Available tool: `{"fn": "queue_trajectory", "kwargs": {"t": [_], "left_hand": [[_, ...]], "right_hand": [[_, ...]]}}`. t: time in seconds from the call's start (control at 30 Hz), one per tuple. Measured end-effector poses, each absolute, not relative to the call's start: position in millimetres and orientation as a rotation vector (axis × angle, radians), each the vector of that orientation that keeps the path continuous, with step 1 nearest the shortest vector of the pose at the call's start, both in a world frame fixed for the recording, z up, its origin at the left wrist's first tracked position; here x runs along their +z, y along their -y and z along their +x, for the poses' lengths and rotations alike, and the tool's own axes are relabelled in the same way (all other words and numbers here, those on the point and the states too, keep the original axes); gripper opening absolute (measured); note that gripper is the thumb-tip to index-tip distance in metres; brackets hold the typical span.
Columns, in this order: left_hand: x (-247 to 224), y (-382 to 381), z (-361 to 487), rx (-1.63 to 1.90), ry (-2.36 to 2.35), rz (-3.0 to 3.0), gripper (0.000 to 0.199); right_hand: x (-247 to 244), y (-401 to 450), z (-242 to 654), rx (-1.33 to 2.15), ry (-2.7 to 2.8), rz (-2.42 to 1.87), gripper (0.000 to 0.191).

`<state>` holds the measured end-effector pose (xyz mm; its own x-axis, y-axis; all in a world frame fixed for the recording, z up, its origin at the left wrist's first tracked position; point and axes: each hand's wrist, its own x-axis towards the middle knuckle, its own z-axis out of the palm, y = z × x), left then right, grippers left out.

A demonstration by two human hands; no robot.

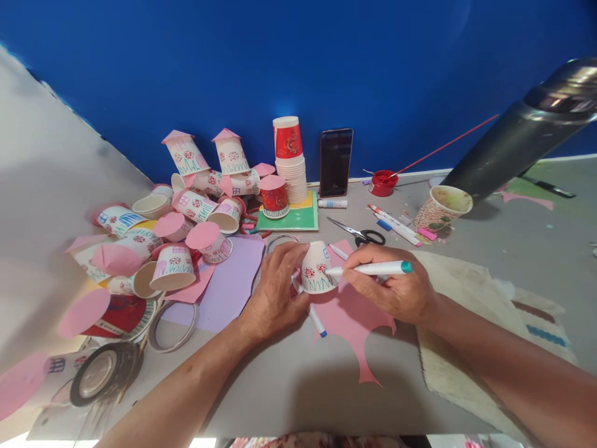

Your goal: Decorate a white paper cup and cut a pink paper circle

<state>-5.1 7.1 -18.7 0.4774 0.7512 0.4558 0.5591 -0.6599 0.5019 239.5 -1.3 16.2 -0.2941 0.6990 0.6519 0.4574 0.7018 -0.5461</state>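
Observation:
A white paper cup [317, 274] stands upside down in front of me, with red flowers, green zigzag grass and a blue window drawn on it. My left hand [283, 287] grips the cup from its left side. In my right hand [394, 283] is a white marker [377, 268] with a teal end, its tip at the cup's right side near the flowers. Under the cup lies a cut-out sheet of pink paper [349, 317]. A blue-ended marker [318, 322] lies beside my left hand, and another white pen lies partly hidden behind the cup.
Several decorated cups with pink paper tops [172, 267] crowd the left side. Behind are a cup stack [291, 165], a phone [336, 163], scissors [361, 235] and markers [396, 225]. A patterned cup [441, 211], a black flask [504, 140] and a cloth [448, 348] are at right.

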Motion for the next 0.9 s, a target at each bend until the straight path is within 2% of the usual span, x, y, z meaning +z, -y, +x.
{"fn": "queue_trajectory", "kwargs": {"t": [0.9], "left_hand": [[-19.7,-8.1,-5.1,0.982,-1.107,2.436,0.077]], "right_hand": [[19.4,0.3,240.1,0.330,1.916,-0.968,0.014]]}}
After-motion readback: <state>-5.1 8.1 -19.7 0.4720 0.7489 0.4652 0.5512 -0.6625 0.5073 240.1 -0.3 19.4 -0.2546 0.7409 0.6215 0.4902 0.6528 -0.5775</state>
